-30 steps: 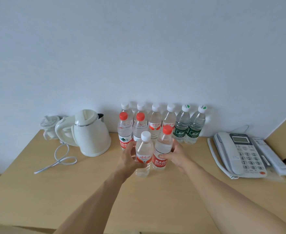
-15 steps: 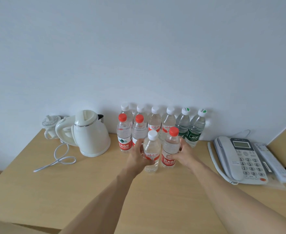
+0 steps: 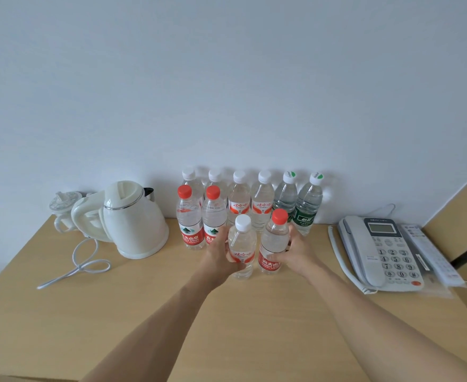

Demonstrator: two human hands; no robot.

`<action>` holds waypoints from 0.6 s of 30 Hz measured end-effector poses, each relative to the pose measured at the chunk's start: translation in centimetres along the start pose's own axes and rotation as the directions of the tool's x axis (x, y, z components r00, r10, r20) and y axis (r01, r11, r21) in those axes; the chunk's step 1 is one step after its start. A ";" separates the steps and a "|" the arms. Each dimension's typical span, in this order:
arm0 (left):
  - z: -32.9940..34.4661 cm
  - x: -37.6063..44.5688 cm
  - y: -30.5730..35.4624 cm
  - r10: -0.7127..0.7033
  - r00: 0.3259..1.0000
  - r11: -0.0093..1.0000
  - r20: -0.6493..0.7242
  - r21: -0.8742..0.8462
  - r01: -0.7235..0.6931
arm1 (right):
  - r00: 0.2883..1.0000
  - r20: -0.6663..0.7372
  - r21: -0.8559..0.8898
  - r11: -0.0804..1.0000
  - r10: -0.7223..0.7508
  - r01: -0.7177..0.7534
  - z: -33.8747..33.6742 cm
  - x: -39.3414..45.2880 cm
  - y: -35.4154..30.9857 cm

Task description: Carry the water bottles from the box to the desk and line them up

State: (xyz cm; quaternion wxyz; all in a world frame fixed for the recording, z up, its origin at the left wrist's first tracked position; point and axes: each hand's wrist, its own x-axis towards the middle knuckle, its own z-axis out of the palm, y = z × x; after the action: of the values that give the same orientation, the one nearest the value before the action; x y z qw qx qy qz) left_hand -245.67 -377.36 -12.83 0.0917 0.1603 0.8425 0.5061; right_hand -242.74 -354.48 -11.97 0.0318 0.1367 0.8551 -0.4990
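We hold one bottle in each hand so both can join the front row together: our left hand (image 3: 221, 259) wraps the white-capped bottle (image 3: 242, 248), our right hand (image 3: 295, 250) wraps the red-capped bottle (image 3: 274, 244), both upright over the desk (image 3: 254, 326), just right of the two red-capped bottles (image 3: 200, 216) already standing there. Behind them six more bottles line the wall (image 3: 226, 78). Left sits a white electric kettle (image 3: 128, 220) with its cord (image 3: 80, 266); right, a desk telephone (image 3: 378, 252) hems in the row's far end, we judge.
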 end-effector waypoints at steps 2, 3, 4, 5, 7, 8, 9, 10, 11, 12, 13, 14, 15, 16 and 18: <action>-0.4 -0.2 0.6 0.039 0.999 0.997 -0.021 0.067 -0.037 | 1.000 0.008 -0.024 1.000 0.002 -0.002 -0.1 0.1 -0.2; -0.7 -0.3 1.0 0.067 0.997 0.992 -0.033 0.113 -0.063 | 1.000 0.015 -0.036 0.999 0.000 0.001 -0.2 0.2 -0.3; -1.1 -0.4 1.6 0.103 0.994 0.981 -0.049 0.168 -0.093 | 1.000 0.024 -0.046 0.999 -0.002 0.003 -0.3 0.2 -0.5; -1.5 -0.5 2.3 0.148 0.987 0.964 -0.064 0.232 -0.130 | 0.999 0.033 -0.052 0.999 0.000 0.002 -0.4 0.2 -0.6; -2.3 -0.7 3.6 0.256 0.963 0.900 -0.088 0.385 -0.204 | 0.999 0.050 -0.058 0.998 0.007 -0.004 -0.6 0.3 -0.9; -2.6 -0.7 4.3 0.320 0.943 0.851 -0.098 0.468 -0.240 | 0.999 0.050 -0.056 0.998 -0.002 0.005 -0.7 0.2 -1.0; -2.9 -0.7 4.9 0.381 0.920 0.793 -0.097 0.546 -0.271 | 0.999 0.038 -0.049 0.999 -0.022 0.024 -0.8 0.2 -1.2; -3.2 -0.6 5.6 0.425 0.900 0.739 -0.090 0.608 -0.288 | 0.998 0.020 -0.040 0.998 -0.055 0.056 -0.9 0.0 -1.4; -3.4 -0.6 6.3 0.454 0.887 0.696 -0.083 0.655 -0.295 | 0.995 -0.006 -0.041 0.994 -0.098 0.098 -1.0 -0.3 -1.7; -3.6 -0.5 6.8 0.475 0.877 0.658 -0.074 0.692 -0.298 | 0.989 -0.036 -0.055 0.988 -0.144 0.142 -1.1 -0.4 -2.0; -3.6 -0.3 7.2 0.486 0.872 0.624 -0.060 0.722 -0.299 | 0.981 -0.062 -0.075 0.981 -0.184 0.179 -1.3 -0.6 -2.3; -3.6 -0.1 7.6 0.484 0.874 0.599 -0.043 0.744 -0.295 | 0.974 -0.081 -0.092 0.974 -0.213 0.205 -1.4 -0.8 -2.6; -3.5 0.0 8.0 0.461 0.887 0.591 -0.024 0.754 -0.287 | 0.969 -0.093 -0.106 0.970 -0.230 0.220 -1.5 -1.0 -2.8; -3.5 0.2 8.3 0.422 0.906 0.607 -0.011 0.746 -0.274 | 0.965 -0.098 -0.117 0.966 -0.242 0.230 -1.6 -1.2 -3.0; -3.4 0.7 8.7 0.330 0.944 0.680 0.006 0.692 -0.242 | 0.960 -0.104 -0.140 0.959 -0.261 0.245 -1.7 -1.5 -3.2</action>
State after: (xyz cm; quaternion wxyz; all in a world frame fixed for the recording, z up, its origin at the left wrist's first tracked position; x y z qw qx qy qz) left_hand -245.90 -376.10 -3.59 -0.1048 0.2819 0.9372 0.1769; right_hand -242.04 -354.80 -8.17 -0.0759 0.0539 0.8957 -0.4348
